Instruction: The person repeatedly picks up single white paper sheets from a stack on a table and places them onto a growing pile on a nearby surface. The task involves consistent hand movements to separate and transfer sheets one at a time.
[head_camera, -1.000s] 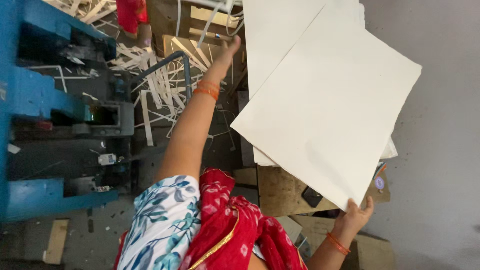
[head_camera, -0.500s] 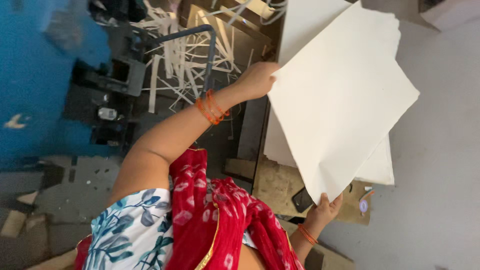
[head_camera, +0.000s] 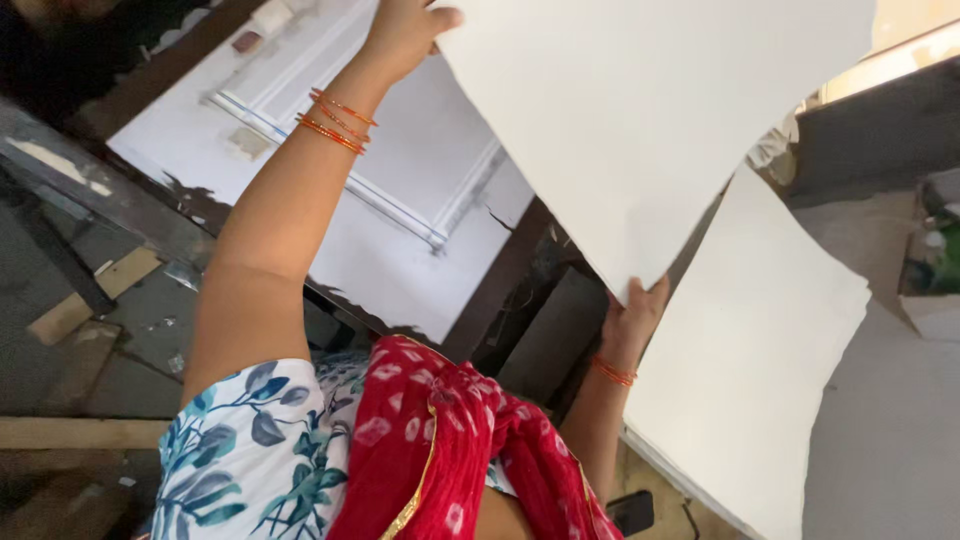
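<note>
Head view, looking down along the body. The large white sheet (head_camera: 650, 130) is held up in the air between both hands, tilted, filling the upper middle and right of the frame. Left hand (head_camera: 405, 35), arm stretched far out, is closed on the sheet's far edge near the top of the frame; thumb lies on the face of the sheet, the other fingers are behind it (not visible). Two or three thin orange bangles (head_camera: 335, 118) sit on that wrist. Right hand (head_camera: 632, 318) grips the sheet's lowest corner, fingers curled up around the point of the paper; an orange bangle (head_camera: 612, 372) on this wrist too. Just beside and below the right hand lies a stack of white sheets (head_camera: 745, 360), flat, its near corner partly covered by the held sheet; what carries the stack cannot be made out. Behind the left arm is a pale panelled door (head_camera: 400, 190) with chipped paint along its lower edge, and a dark frame (head_camera: 505, 270) runs beside it. The person wears a white top with a blue leaf print (head_camera: 250, 450) and a red scarf (head_camera: 450, 440) with white dots and a gold border. A dark phone-like object (head_camera: 632, 510) shows at the bottom edge, near the right forearm (kind uncertain). Grey floor (head_camera: 890, 440) at lower right.
</note>
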